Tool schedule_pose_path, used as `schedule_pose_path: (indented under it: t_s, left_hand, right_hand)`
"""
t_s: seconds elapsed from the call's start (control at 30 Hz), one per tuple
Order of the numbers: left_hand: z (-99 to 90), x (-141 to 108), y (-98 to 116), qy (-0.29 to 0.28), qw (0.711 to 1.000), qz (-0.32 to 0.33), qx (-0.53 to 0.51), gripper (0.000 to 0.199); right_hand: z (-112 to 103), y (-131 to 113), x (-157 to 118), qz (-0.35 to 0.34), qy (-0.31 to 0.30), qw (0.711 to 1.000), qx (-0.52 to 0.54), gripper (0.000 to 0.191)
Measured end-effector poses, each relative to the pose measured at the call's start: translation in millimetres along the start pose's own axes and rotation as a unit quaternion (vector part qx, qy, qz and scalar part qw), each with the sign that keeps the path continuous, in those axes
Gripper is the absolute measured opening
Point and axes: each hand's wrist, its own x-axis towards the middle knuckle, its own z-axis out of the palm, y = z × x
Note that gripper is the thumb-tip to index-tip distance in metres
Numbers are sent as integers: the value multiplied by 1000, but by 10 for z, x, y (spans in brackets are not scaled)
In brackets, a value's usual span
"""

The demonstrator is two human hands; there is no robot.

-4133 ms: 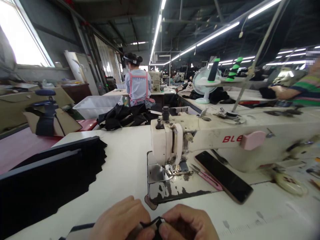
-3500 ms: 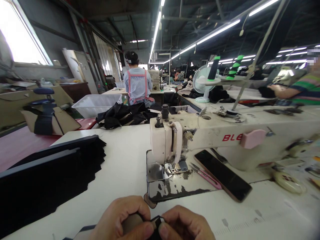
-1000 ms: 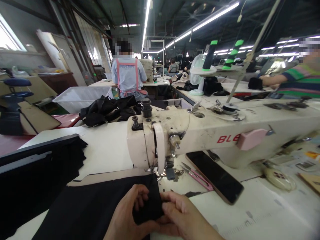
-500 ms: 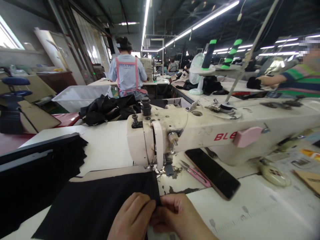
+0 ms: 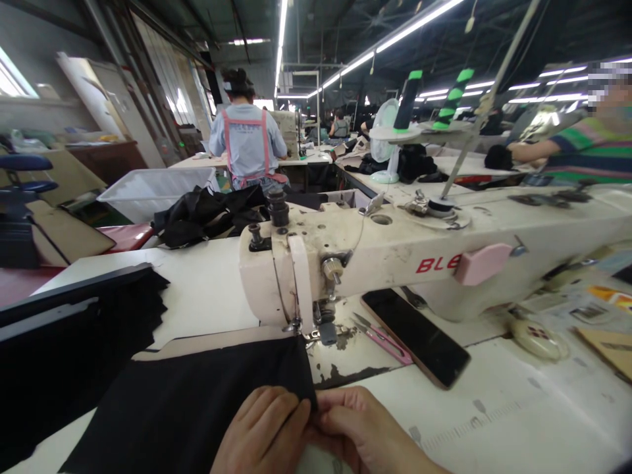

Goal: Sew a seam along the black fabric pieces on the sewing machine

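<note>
Pinching the near corner of the black fabric panel [image 5: 197,401], my left hand [image 5: 264,431] and right hand [image 5: 358,431] meet fingertip to fingertip at its right edge. The panel lies flat on the table [image 5: 217,289], its far corner seemingly under the presser foot [image 5: 301,327] of the sewing machine [image 5: 395,253]. Right of that lie pink thread snips [image 5: 382,336] and a phone [image 5: 417,336].

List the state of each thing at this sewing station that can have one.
Black fabric panel: flat on the table, far edge at the presser foot.
Left hand: pinching the fabric's near corner.
Right hand: gripping the same corner.
Phone: screen dark, face up.
Pink thread snips: lying beside the phone.
</note>
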Motion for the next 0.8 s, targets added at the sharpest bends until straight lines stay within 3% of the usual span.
schedule_pose_path:
  t_s: [0.07,0.13,0.2,0.23,0.27,0.37,0.4,0.47,0.63,0.8]
  left_hand:
    - [-10,3,0,-1,1000,-2,-1,28]
    - [-27,2,4,-2,1000,3,-7,32]
    - [-44,-6,16,-2,1000,5,-9,31]
    - [-49,-13,24,-6,1000,6,-13,30]
    - [-49,-23,28,-6,1000,6,-19,28]
    - [-23,-48,-16,-23,998,-16,-61,23]
    - [-11,-46,-59,-34,996,-33,-73,23]
    - [7,-22,-187,-68,994,-67,-60,22]
    - [23,51,-538,-148,987,-68,4,30]
    - [80,56,-690,-151,984,-92,-40,31]
  right_hand:
    - [-12,21,-22,-1,-19,1000,1,12]
    - [-73,61,-50,-26,-15,997,-71,19]
    - [-169,85,-75,-130,30,964,-231,27]
    - [-217,80,-82,-209,52,919,-331,33]
    - [-259,60,-82,-285,60,855,-429,38]
    - [-328,-59,-36,-434,-16,650,-624,25]
    - [-333,-101,-8,-452,-48,606,-653,19]
    - [-331,-158,50,-466,-80,549,-689,25]
    - [-321,-119,128,-515,-51,472,-713,37]
    - [-299,-92,183,-536,-14,448,-715,42]
